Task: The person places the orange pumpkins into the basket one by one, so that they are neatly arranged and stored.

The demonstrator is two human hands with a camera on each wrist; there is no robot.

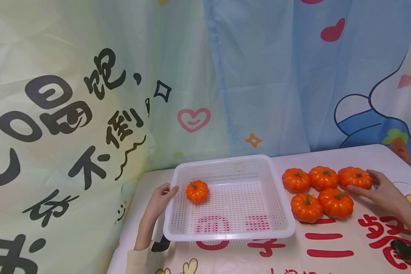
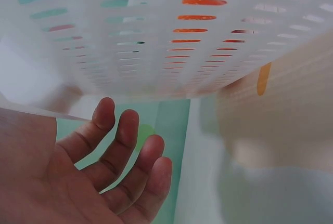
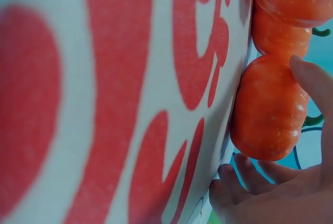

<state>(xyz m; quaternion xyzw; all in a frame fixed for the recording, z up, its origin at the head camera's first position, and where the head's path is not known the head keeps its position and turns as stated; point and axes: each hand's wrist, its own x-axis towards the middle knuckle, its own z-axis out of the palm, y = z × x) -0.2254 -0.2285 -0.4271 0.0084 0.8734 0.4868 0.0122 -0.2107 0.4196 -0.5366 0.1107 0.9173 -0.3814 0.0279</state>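
A white plastic basket [image 1: 231,235] with slotted walls stands on the table, and one small orange pumpkin [image 1: 197,192] lies inside near its left wall. My left hand [image 1: 161,199] holds the basket's left rim, thumb on top; the left wrist view shows the left fingers [image 2: 127,130] below the rim, outside the wall. To the right of the basket several pumpkins [image 1: 306,207] sit close together in two rows. Around the rightmost back pumpkin [image 1: 355,178] my right hand [image 1: 383,192] has its thumb in front and fingers at the far side. That pumpkin [image 3: 270,109] rests on the table.
The table [image 1: 260,258] has a cloth printed with red characters. Behind it hangs a blue curtain [image 1: 260,76] with hearts and a cartoon figure. A pale curtain [image 1: 54,160] with black lettering hangs along the left side.
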